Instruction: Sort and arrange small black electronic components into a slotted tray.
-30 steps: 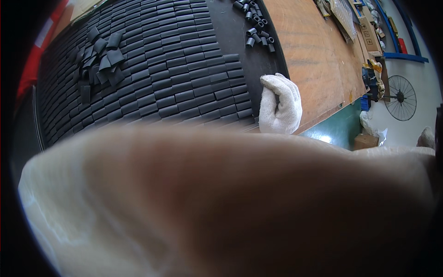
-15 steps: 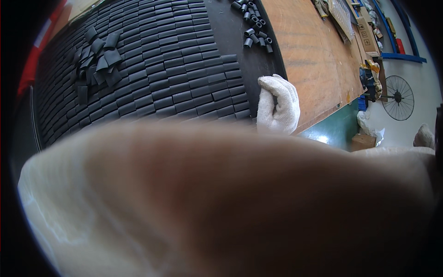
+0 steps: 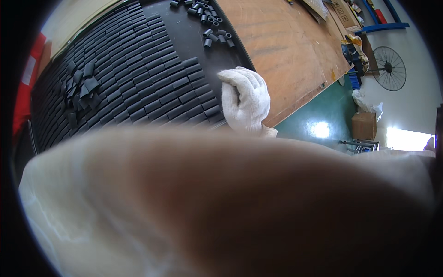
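My right hand (image 3: 247, 99), in a white knitted glove, is over the right edge of a black tray (image 3: 187, 44). Its fingers are curled together toward the thumb; whatever may be inside them is hidden. To its left, short black tubes (image 3: 152, 76) lie in tight, staggered rows across the tray. On top of these rows sits a loose heap of black pieces (image 3: 80, 87). More short tubes (image 3: 210, 23) lie scattered by the far right edge of the tray. My left hand does not show. A large, blurred, pale brown shape (image 3: 184, 194) close to the camera covers the lower half.
A wooden board (image 3: 281, 51) borders the tray on the right. Beyond it are a green floor (image 3: 304, 115), a wire-caged fan (image 3: 388, 68), a cardboard box (image 3: 364, 125) and a blue metal frame (image 3: 383, 27). Something red (image 3: 27, 83) stands at the far left.
The view has turned right, so tray, tubes and board appear farther left. My right hand stays curled near the tray's right edge, and more of its wrist shows.
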Motion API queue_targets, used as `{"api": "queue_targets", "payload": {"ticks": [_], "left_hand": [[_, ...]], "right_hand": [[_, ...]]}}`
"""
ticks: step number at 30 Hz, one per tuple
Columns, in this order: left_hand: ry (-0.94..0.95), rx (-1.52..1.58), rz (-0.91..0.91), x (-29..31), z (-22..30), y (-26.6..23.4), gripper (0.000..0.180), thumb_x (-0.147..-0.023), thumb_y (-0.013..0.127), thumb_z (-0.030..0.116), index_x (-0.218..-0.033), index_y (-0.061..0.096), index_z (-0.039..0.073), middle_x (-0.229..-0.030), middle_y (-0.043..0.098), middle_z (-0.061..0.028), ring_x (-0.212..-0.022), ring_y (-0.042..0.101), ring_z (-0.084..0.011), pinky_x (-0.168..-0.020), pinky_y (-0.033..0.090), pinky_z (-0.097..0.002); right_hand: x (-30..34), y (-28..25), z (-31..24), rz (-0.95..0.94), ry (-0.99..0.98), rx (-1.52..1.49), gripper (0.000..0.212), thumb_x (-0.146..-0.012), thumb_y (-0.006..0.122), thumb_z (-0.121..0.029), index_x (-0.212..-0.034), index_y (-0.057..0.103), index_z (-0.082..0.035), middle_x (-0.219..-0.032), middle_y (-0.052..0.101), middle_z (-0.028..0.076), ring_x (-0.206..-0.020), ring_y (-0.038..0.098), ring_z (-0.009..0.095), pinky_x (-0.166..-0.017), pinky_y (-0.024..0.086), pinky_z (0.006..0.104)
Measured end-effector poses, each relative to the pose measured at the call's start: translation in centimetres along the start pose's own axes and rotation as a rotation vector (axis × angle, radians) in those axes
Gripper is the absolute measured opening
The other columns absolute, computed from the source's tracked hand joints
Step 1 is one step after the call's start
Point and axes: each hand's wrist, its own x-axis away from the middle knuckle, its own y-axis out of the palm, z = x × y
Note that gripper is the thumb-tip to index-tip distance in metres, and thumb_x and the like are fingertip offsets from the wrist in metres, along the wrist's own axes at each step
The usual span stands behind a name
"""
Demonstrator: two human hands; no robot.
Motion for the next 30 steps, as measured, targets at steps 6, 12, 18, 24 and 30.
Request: {"api": "queue_targets", "payload": {"ticks": [6, 12, 18, 24, 30], "left_hand": [[0.005, -0.035, -0.007, 0.1, 1.2, 0.0, 0.012, -0.086, 0.064, 0.021, -0.088, 0.066, 0.01, -0.089, 0.065, -0.0039, -0.085, 0.066, -0.0197, -0.069, 0.056, -0.0358], [0.015, -0.067, 0.008, 0.4, 1.9, 0.0, 0.012, -0.086, 0.065, 0.022, -0.086, 0.066, 0.01, -0.089, 0.065, -0.0035, -0.085, 0.066, -0.0196, -0.069, 0.056, -0.0359], [0.064, -0.042, 0.037, -1.6, 3.8, -0.2, 0.011, -0.086, 0.065, 0.022, -0.085, 0.067, 0.011, -0.089, 0.065, -0.0031, -0.086, 0.066, -0.0194, -0.07, 0.056, -0.036], [0.028, -0.117, -0.005, -0.1, 3.9, -2.3, 0.011, -0.086, 0.065, 0.022, -0.084, 0.067, 0.011, -0.089, 0.065, -0.0027, -0.087, 0.066, -0.0193, -0.071, 0.056, -0.0361], [-0.125, -0.257, -0.04, 3.6, 2.6, -8.0, 0.014, -0.084, 0.068, 0.022, -0.095, 0.066, 0.013, -0.097, 0.066, -0.0035, -0.09, 0.067, -0.0219, -0.076, 0.057, -0.0371]], "right_hand": [[0.3, -0.4, 0.3, -0.014, 0.014, -0.002, 0.018, -0.08, 0.071, 0.002, -0.094, 0.072, -0.011, -0.093, 0.072, 0.008, -0.093, 0.069, 0.029, -0.086, 0.053, 0.0376], [0.8, 0.2, 0.4, 0.046, -0.028, -0.007, 0.02, -0.079, 0.07, 0.0, -0.095, 0.07, -0.012, -0.09, 0.071, 0.006, -0.089, 0.067, 0.029, -0.086, 0.053, 0.0396], [-3.7, 2.1, 7.1, 0.474, -0.745, 0.172, 0.015, -0.089, 0.068, -0.006, -0.104, 0.068, -0.008, -0.096, 0.071, 0.004, -0.09, 0.068, 0.026, -0.087, 0.053, 0.0378], [-0.1, 0.7, -0.5, 0.099, -0.062, -0.01, 0.027, -0.071, 0.073, 0.002, -0.093, 0.071, -0.014, -0.091, 0.071, 0.006, -0.087, 0.068, 0.029, -0.08, 0.054, 0.0379], [1.0, -2.0, -3.0, 0.039, 0.206, -0.306, 0.02, -0.08, 0.071, 0.0, -0.097, 0.071, -0.012, -0.093, 0.07, 0.006, -0.093, 0.067, 0.029, -0.086, 0.052, 0.0374]]}}
